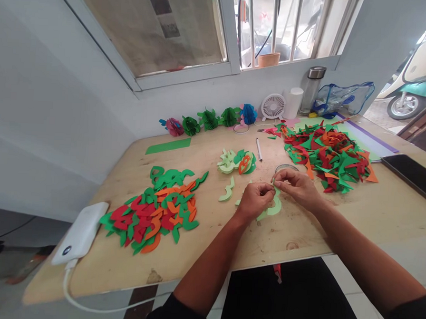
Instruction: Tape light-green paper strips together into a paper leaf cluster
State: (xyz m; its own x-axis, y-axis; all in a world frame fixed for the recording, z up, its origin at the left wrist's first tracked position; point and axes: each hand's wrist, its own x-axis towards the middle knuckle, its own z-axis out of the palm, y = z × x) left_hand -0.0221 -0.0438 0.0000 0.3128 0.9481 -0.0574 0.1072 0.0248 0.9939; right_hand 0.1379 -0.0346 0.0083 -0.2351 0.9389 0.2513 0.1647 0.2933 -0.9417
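Observation:
Over the front middle of the table, my left hand (257,200) and my right hand (299,187) meet with their fingertips pinched together. Between them is a pale green paper cutout (275,205) with a curved edge, partly covered by my left hand. Whether a thin wire or thread is also in the fingers is too small to tell. Another pale green cutout (227,190) lies to the left of my hands. Behind it sits a small group of pale green paper pieces (227,161) with an orange cutout (244,164). A thin wire coil (287,168) lies just behind my right hand.
Curved red, orange and green cutouts (156,209) are heaped at left, paper scraps (333,154) at right. A pen (258,149), folded paper figures (208,119), a small fan (273,106), a bottle (312,91), a phone (414,177) and a white power bank (81,232) surround the workspace.

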